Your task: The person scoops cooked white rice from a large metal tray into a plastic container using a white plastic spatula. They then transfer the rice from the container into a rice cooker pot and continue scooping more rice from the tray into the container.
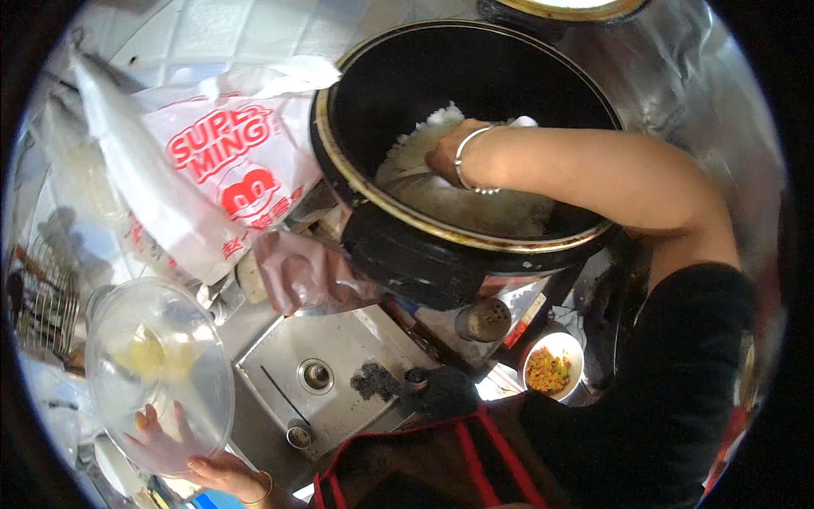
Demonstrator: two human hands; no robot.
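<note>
My right hand (450,153), with a bracelet at its wrist, reaches deep into a large black cooker pot (470,70). Its curled fingers touch the white rice (420,143) there; whether they grip a utensil is hidden. At lower left, my left hand (222,474) holds a clear plastic bowl (162,312) by its lower edge. The fingers show through the plastic, spread against it. Something yellowish appears in or behind the bowl; I cannot tell which.
Left of the pot stands a white plastic bag (210,146) with red printing. A steel sink (343,337) lies below. Near my body are a shaker canister (483,320) and a white bowl (579,359) of chopped orange-brown food. A wire rack (48,312) is at far left.
</note>
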